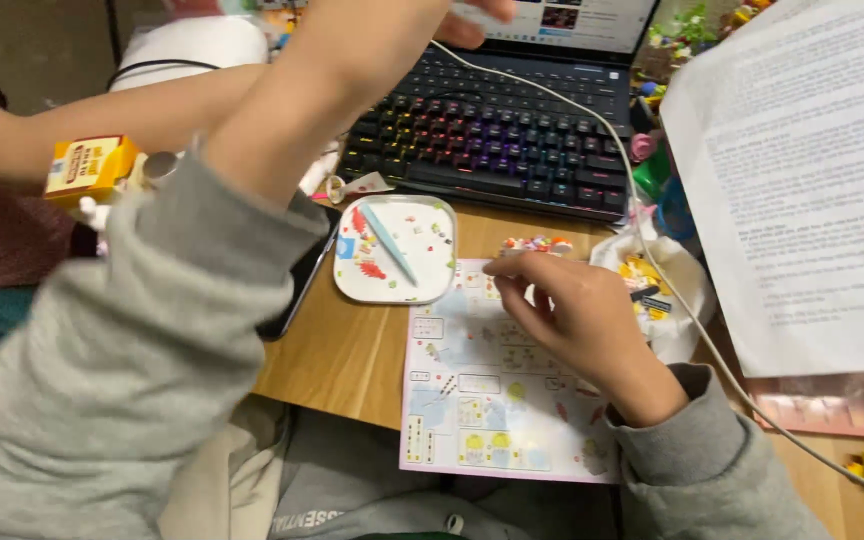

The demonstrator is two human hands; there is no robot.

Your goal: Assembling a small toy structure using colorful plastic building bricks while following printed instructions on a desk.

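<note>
The left arm, in a grey sleeve pushed up past the elbow, reaches up and across the view toward the laptop screen (572,22); the left hand (477,22) sits at the top edge, mostly cut off, fingers curled near the white cable (592,120), and I cannot tell whether it grips anything. Another person's bare forearm (102,125) crosses behind it from the left, above a small yellow box (87,168). On the wooden desk (342,350) lies a white square tray (397,250) with tiny coloured pieces and 1 pale blue tool (388,243). In front of it lies the instruction sheet (492,400), printed with pastel diagrams and overhanging the desk edge. The right hand (572,310) rests palm down on the sheet's upper part, fingers bent, thumb and index fingertip pinched together at its top edge, just below a small row of coloured bricks (537,243); what they pinch is too small to tell. A backlit keyboard (492,140) and a printed paper (802,180) lie beyond
</note>
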